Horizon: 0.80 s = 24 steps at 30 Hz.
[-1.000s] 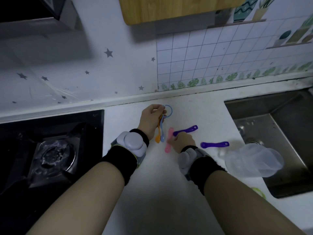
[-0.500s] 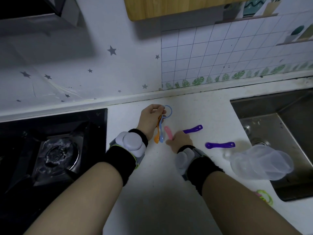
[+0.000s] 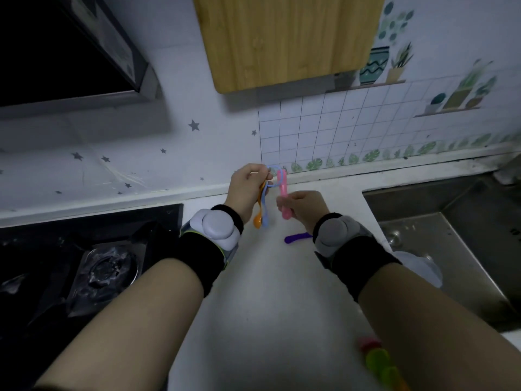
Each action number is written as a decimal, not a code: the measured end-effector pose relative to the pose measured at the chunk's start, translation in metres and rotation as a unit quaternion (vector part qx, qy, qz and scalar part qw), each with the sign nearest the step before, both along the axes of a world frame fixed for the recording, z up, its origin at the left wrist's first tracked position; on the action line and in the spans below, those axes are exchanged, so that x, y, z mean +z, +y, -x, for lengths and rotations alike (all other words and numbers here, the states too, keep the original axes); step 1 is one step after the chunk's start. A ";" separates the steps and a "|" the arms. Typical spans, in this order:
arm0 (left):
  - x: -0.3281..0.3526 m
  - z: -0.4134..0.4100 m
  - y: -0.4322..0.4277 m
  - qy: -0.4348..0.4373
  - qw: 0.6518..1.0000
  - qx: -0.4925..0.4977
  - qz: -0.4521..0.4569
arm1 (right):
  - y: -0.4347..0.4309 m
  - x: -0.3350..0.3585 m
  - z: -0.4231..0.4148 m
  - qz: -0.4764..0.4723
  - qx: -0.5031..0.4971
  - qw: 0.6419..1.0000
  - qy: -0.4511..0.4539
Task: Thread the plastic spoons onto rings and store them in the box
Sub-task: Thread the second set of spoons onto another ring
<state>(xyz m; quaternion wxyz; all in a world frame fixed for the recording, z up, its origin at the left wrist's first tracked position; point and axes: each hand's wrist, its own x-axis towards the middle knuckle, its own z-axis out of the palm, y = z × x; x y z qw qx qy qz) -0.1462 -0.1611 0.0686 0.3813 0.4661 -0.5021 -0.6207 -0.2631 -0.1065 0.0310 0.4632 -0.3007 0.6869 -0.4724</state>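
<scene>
My left hand (image 3: pixel 245 188) pinches a pale blue ring (image 3: pixel 273 176) above the white counter. An orange spoon (image 3: pixel 258 218) and a blue spoon (image 3: pixel 264 213) hang from it. In my right hand (image 3: pixel 303 206) I grip a pink spoon (image 3: pixel 282 193), held upright with its handle end right beside the ring. A purple spoon (image 3: pixel 297 237) lies on the counter below my right wrist. The clear plastic box (image 3: pixel 420 268) sits partly hidden behind my right forearm.
A black gas hob (image 3: pixel 84 266) fills the left. A steel sink (image 3: pixel 451 235) is sunk into the counter (image 3: pixel 267 320) at the right. Green and pink plastic pieces (image 3: pixel 377 359) lie near my right forearm. A wooden board (image 3: pixel 284 38) hangs on the wall above.
My right hand picked the pink spoon off the counter and raised it to the ring. My left hand lifted the ring with its hanging spoons. The view tilted upward.
</scene>
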 end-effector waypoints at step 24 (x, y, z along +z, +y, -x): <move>0.082 0.025 0.042 0.005 0.995 -0.014 0.101 | 0.045 0.127 0.049 0.142 0.050 0.984 0.090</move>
